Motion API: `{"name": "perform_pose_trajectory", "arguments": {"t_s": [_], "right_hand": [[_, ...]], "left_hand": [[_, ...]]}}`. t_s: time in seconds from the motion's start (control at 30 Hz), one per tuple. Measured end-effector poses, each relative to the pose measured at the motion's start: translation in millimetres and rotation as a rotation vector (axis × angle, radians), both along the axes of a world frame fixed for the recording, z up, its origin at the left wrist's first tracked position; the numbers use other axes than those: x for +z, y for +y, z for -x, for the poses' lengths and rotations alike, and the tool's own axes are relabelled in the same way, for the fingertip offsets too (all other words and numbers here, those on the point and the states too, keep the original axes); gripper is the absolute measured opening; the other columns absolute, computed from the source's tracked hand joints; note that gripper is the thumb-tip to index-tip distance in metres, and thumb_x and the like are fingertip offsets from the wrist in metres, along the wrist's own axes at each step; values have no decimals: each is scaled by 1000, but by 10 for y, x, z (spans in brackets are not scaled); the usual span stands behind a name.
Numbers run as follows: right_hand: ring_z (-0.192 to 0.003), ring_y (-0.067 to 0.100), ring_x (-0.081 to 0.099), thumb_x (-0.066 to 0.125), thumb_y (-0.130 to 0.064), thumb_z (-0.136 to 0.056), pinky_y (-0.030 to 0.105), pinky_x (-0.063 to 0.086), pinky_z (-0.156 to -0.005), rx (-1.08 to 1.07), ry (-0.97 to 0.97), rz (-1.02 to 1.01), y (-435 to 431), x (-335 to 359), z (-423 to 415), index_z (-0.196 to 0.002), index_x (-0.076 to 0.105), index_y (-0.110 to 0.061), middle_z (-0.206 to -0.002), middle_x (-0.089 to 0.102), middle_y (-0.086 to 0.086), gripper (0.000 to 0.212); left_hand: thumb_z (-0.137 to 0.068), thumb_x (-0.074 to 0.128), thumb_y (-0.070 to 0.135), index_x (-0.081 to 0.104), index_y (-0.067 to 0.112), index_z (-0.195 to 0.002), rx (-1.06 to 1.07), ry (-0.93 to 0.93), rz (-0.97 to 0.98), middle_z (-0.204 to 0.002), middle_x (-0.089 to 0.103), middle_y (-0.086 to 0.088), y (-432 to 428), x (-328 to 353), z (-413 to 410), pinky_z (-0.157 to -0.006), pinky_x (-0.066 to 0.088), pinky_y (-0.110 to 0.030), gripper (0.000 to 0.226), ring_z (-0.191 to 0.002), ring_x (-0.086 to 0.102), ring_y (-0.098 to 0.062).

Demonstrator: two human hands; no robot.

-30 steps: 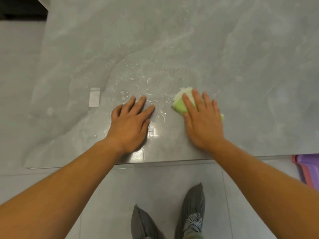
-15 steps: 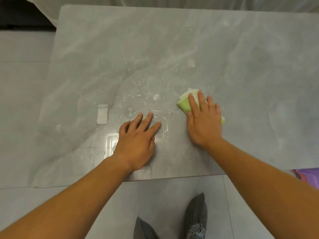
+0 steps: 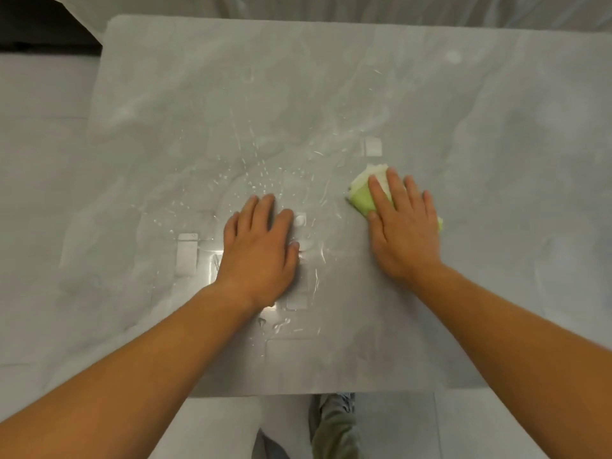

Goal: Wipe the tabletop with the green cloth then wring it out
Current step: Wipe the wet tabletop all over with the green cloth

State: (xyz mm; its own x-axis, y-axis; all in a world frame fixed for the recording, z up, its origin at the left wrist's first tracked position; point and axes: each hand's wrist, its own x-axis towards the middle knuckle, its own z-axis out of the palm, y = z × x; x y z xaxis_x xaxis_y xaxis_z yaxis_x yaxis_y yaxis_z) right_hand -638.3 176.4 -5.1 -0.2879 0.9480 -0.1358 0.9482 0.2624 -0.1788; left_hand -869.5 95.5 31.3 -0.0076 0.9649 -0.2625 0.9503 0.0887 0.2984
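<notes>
A folded green and white cloth (image 3: 363, 193) lies on the grey marble tabletop (image 3: 331, 94), right of centre. My right hand (image 3: 402, 223) presses flat on top of it and covers most of it; only its left end and a sliver at the right show. My left hand (image 3: 261, 246) rests palm down on the table, fingers apart, with nothing under it. Water drops and wet streaks (image 3: 265, 183) spread across the middle of the table, ahead of and around my left hand.
The table's near edge (image 3: 331, 394) runs just above my shoes (image 3: 334, 425) on the pale tiled floor. Its left edge borders bare floor. A pale curtain or sheet (image 3: 331, 8) hangs behind the far edge.
My right hand has pushed the cloth forward and a little to the right across the table. My left hand has stayed flat on the wet patch. The view has risen, showing more of the table.
</notes>
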Motion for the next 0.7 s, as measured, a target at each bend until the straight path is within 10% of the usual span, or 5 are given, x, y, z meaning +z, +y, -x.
{"name": "perform_pose_trajectory", "arguments": {"t_s": [0.2, 0.47, 0.7], "right_hand": [[-153, 34, 17, 38, -31, -100, 57, 14, -122, 334, 35, -7, -399, 28, -131, -157, 28, -28, -167, 18, 1, 58], [-152, 36, 12, 21, -38, -102, 53, 8, -123, 3, 6, -10, 1005, -11, 187, -158, 17, -28, -168, 11, 4, 57], [-151, 35, 21, 35, -34, -100, 56, 16, -121, 453, 12, 32, 743, 52, -160, -156, 28, -30, -166, 20, 2, 57]], "left_hand": [[-100, 28, 46, 11, 27, -155, 61, 59, 74, -165, -3, -8, 647, -71, 12, -120, -6, -51, 61, -150, -12, -32], [-98, 35, 41, 45, 25, -136, 120, 41, 33, -150, 35, -10, 822, 22, 19, -114, 20, -53, 43, -144, 19, -39], [-92, 34, 43, 61, 26, -109, 143, 80, 11, -121, 51, -4, 1124, 136, 94, -108, 23, -49, 36, -115, 43, -30]]}}
